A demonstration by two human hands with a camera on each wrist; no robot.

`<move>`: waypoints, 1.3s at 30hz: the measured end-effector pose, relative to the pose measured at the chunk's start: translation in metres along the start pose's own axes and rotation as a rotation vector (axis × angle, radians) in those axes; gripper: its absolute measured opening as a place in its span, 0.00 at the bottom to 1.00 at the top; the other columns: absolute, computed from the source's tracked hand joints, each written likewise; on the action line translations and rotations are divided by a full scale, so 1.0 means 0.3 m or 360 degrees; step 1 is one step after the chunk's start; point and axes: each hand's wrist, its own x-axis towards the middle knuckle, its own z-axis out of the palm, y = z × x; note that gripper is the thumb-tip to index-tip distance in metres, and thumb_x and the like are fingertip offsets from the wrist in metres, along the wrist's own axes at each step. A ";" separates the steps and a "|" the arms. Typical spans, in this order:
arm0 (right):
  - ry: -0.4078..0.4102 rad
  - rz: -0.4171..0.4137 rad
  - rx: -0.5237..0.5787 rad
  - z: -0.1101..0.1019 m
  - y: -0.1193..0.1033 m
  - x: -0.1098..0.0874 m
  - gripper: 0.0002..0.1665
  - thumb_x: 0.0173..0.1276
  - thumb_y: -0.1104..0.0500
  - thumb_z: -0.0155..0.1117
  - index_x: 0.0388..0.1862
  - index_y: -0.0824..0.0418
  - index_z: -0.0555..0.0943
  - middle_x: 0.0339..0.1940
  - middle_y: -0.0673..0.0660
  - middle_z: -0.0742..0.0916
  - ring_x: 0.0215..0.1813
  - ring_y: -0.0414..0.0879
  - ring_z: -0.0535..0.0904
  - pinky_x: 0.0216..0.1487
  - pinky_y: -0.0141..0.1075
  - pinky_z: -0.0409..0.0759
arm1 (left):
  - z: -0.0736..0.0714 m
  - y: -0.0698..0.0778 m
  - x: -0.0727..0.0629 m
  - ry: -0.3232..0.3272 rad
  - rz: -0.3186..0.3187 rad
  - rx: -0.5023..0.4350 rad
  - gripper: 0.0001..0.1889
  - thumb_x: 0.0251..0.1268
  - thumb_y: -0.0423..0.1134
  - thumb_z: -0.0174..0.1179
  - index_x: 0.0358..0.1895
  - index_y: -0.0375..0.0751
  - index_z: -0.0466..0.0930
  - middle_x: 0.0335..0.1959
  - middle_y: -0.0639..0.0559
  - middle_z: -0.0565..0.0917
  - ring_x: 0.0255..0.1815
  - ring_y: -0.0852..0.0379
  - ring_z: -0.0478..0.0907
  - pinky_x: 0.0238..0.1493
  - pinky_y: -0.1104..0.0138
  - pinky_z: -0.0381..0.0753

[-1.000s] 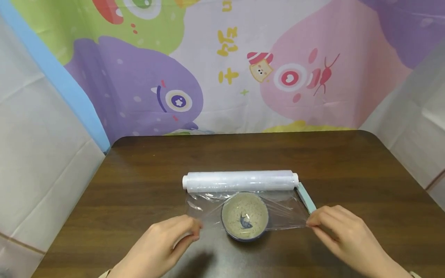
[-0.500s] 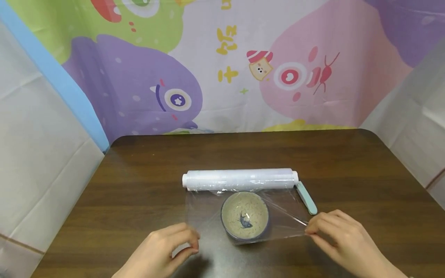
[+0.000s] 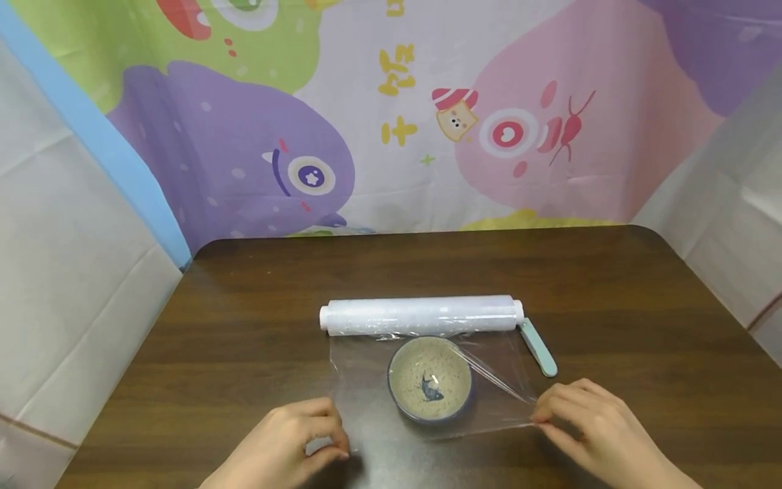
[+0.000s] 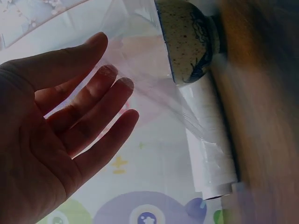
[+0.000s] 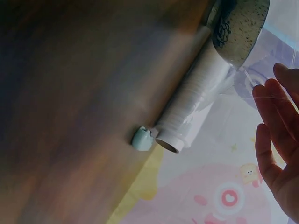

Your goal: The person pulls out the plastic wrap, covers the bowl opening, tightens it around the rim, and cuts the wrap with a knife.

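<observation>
A speckled beige bowl (image 3: 430, 379) with a blue fish inside stands upright on the table. A clear sheet of plastic wrap (image 3: 497, 414) runs from its roll (image 3: 421, 316) toward the person, stretched over the bowl. My left hand (image 3: 293, 438) pinches the sheet's near left corner between thumb and fingers; in the left wrist view film clings to the fingertips (image 4: 125, 84). At the near right corner, my right hand (image 3: 589, 428) pinches the sheet, with creases running from there to the bowl's rim.
A slim pale green tool (image 3: 539, 348), its kind unclear, lies against the right end of the roll. The dark wooden table (image 3: 244, 326) has rounded far corners. Behind it hangs a cartoon-printed cloth (image 3: 391, 183).
Both hands have moved slightly toward the person, the right also a little left. The sheet's near edge has come forward past the bowl's near rim. Bowl, roll and green tool stay put.
</observation>
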 end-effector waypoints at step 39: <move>-0.0316 0.0230 -0.0017 0.073 0.041 -0.054 0.13 0.45 0.55 0.72 0.25 0.42 0.76 0.29 0.31 0.77 0.31 0.28 0.73 0.39 0.23 0.64 | 0.101 -0.104 -0.029 -0.0223 -0.0396 -0.0018 0.06 0.45 0.38 0.68 0.22 0.55 0.82 0.24 0.69 0.74 0.27 0.75 0.71 0.31 0.81 0.70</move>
